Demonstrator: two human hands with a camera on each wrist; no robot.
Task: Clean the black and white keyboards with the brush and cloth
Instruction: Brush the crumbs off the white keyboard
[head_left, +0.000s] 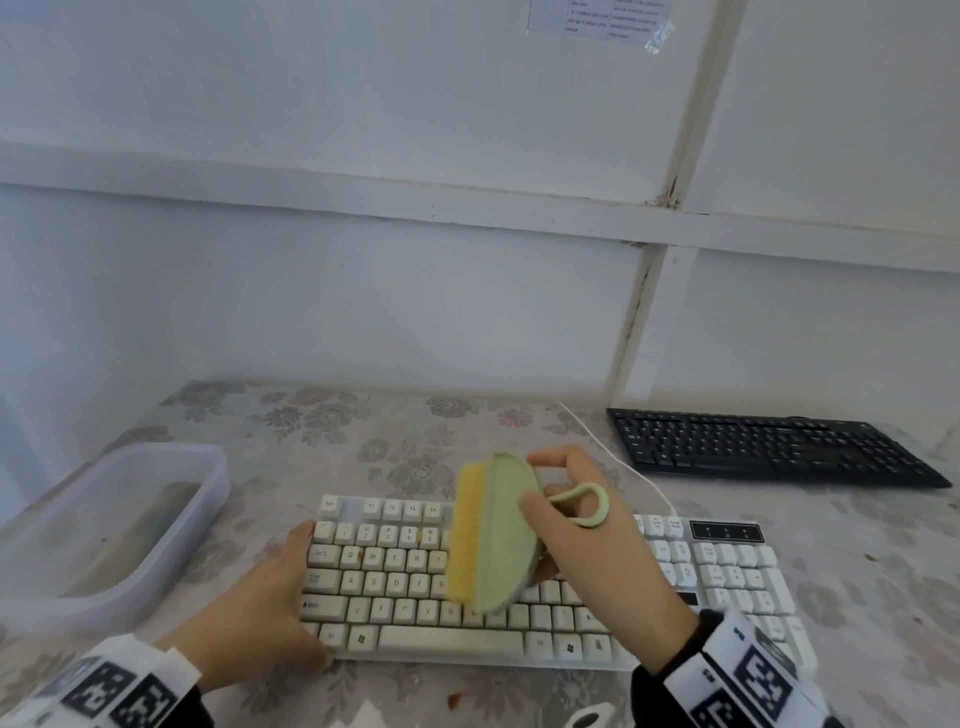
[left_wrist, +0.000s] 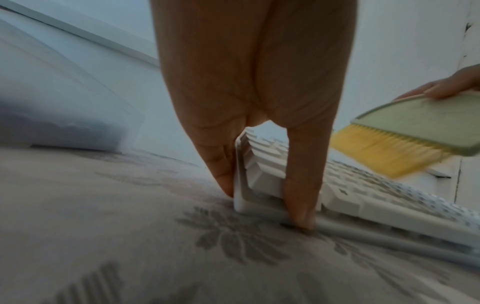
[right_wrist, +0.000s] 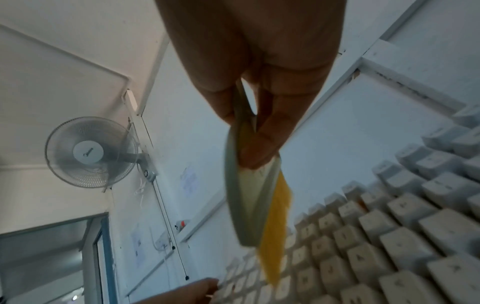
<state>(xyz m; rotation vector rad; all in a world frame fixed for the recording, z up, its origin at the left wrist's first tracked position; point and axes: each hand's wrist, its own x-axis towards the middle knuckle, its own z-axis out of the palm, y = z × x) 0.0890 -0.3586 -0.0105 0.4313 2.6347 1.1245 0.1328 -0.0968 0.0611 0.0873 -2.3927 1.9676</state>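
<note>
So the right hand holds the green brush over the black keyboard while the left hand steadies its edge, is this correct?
Not quite: the head view shows the brush in the right hand over the white keyboard, whose edge the left hand steadies. The black keyboard lies untouched behind.

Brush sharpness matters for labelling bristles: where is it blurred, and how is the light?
Head view: brush slightly motion-smeared, keyboard legends readable. Left wrist view: bristles streaked, tablecloth dim and soft. Right wrist view: brush smeared, right hand backlit and dark.
</note>
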